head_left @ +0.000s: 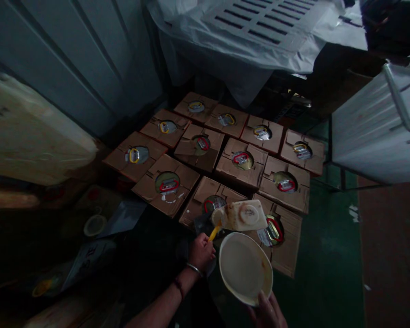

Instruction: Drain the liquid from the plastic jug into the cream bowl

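Observation:
My left hand (201,252) is closed round a yellow-handled tool (214,231), whose far end meets a stained cream container (244,215) above the front boxes. A metal bangle circles that wrist. My right hand (268,310) grips the lower rim of a round whitish bowl (246,266), tilted so its pale inside shows. Whatever the bowl holds is hard to tell in the dim light. Just beyond the bowl is a cardboard box (287,241) with a round opening showing a red handle (275,229).
Several cardboard boxes (169,182) stand close together, with red or yellow handles in round openings. White sheeting (239,54) hangs behind them. A metal-framed white unit (379,127) stands right, above green floor (335,237). Cluttered containers and a small round lid (94,225) lie left.

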Available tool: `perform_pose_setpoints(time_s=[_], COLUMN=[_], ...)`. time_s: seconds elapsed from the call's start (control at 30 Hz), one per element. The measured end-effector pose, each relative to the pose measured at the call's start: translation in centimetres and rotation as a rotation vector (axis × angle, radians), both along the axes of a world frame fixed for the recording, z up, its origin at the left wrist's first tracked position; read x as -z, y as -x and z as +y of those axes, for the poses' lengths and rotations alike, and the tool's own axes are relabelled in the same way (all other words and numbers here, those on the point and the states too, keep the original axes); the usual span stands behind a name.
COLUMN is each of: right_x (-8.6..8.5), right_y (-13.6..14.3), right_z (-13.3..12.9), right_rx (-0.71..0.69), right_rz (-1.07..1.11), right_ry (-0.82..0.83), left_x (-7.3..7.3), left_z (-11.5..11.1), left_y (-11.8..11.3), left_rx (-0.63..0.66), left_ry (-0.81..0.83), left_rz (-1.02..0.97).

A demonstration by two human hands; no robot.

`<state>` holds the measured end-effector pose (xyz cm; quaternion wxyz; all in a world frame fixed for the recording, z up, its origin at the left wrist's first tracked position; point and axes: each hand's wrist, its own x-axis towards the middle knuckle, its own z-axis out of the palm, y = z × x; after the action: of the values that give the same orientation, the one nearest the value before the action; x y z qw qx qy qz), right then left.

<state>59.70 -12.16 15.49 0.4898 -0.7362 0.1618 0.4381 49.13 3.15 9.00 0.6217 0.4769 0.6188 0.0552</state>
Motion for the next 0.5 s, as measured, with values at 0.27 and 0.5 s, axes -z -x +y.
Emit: perform_pose_setpoints(time_s=[0.27,0.5], right_x=[-1.9,0.7], right_y=[1.5,4.5], right_z=[1.7,3.5], right_rx=[0.061,0.192], right_rz=[0.068,0.142], right_ry=[-0.148,-0.139], left_x=[-3.7,-4.8], left_z=[6.9,10.6], left_y=[2.6,0.5], left_rx=[0.435,0.980], left_ry=[-0.411,-0.661], left_rz=[0.269,0.303])
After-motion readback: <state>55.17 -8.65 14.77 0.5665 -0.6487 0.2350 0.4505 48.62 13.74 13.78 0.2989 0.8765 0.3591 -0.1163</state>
